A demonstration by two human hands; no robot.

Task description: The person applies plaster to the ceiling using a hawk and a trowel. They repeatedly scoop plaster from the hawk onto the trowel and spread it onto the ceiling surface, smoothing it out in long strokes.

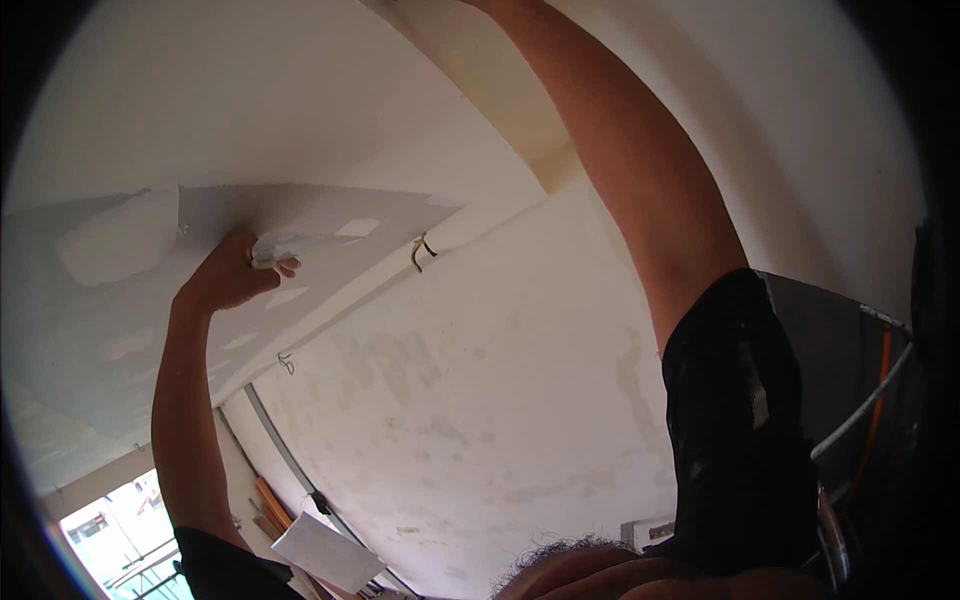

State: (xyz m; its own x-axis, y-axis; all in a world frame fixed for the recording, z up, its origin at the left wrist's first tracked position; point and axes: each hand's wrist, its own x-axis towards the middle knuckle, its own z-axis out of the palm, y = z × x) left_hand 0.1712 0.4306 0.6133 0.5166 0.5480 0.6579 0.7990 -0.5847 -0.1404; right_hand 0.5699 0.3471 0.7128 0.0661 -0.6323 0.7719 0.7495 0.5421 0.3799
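Note:
My left hand is raised to the ceiling, by a grey band that runs across the white surface. Its fingers are closed about a whitish, partly see-through thing, too blurred to name. Pale smeared patches show on the grey near this hand. My right arm stretches up past a recessed ceiling edge. The right hand lies beyond the top of the picture, so what it touches or holds is hidden.
Loose wires stick out where ceiling and stained white wall meet. A white board and orange lengths lean at lower left, near a bright window. Metal bars and an orange pole stand at the right.

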